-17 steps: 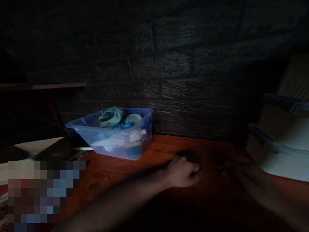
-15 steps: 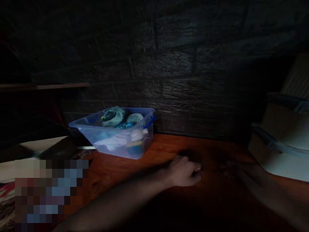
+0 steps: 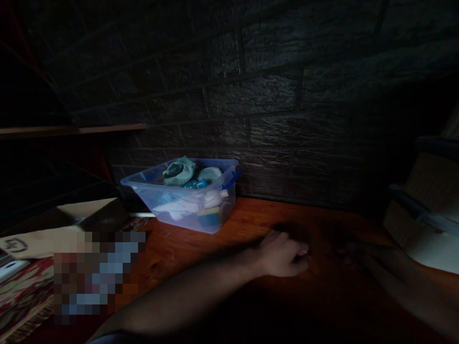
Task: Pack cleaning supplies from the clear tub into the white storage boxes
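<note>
- Two hands low on the wooden worktop [image 3: 233,229]
- left hand [image 3: 285,255] curled loosely, holding nothing I can see
- right hand [image 3: 362,253] too dark, can't tell
- clear bin [image 3: 186,200] near the brick wall

So there's a clear plastic bin [image 3: 186,203] sitting at the back edge of the reddish wood tabletop [image 3: 247,224], right up against a dark brick wall [image 3: 272,95]. It's stuffed with teal knitted stuff [image 3: 179,171], some white bits and a blue clip on the rim. Off the tabletop's left edge there's a patterned cloth [image 3: 25,291] and a tan cardboard piece [image 3: 39,241]. Far right, some pale containers [image 3: 426,210], too dark to make out.
</note>
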A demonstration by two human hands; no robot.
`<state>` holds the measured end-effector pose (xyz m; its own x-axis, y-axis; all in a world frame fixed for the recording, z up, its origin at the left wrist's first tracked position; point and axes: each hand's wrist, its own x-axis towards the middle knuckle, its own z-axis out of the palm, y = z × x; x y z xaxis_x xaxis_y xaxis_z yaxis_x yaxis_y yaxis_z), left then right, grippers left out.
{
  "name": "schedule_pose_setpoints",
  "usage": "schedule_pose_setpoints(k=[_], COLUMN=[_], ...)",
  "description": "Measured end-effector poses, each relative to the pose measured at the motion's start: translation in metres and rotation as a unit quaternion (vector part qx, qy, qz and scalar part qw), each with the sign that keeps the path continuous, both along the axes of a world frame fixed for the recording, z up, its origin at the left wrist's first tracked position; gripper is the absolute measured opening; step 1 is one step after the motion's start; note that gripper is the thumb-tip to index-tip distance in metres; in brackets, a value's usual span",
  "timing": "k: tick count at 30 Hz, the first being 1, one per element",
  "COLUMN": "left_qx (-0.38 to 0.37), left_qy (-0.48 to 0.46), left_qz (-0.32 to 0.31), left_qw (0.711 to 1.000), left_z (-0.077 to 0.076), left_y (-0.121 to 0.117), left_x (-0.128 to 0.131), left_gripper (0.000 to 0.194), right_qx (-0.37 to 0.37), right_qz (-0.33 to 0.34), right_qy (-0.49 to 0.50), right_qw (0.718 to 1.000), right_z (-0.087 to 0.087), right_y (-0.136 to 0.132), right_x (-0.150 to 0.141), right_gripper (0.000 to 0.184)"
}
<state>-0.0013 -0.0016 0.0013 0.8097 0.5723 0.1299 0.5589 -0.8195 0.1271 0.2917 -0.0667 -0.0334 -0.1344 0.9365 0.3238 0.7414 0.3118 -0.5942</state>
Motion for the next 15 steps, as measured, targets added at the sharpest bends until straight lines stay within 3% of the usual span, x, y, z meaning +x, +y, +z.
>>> schedule_pose_setpoints(k=[10, 15], left_qx=[0.001, 0.004], left_qy=[0.008, 0.011], left_qz=[0.006, 0.006], left_qw=[1.0, 1.0], left_z=[-0.001, 0.0], left_y=[0.0, -0.001], left_x=[0.0, -0.001], left_gripper=[0.026, 0.026], right_qx=[0.0, 0.066], right_qz=[0.015, -0.006], right_qy=[0.005, -0.001], right_qw=[1.0, 0.998], right_z=[0.001, 0.015], right_y=[0.001, -0.005], right_x=[0.002, -0.008], right_gripper=[0.05, 0.051])
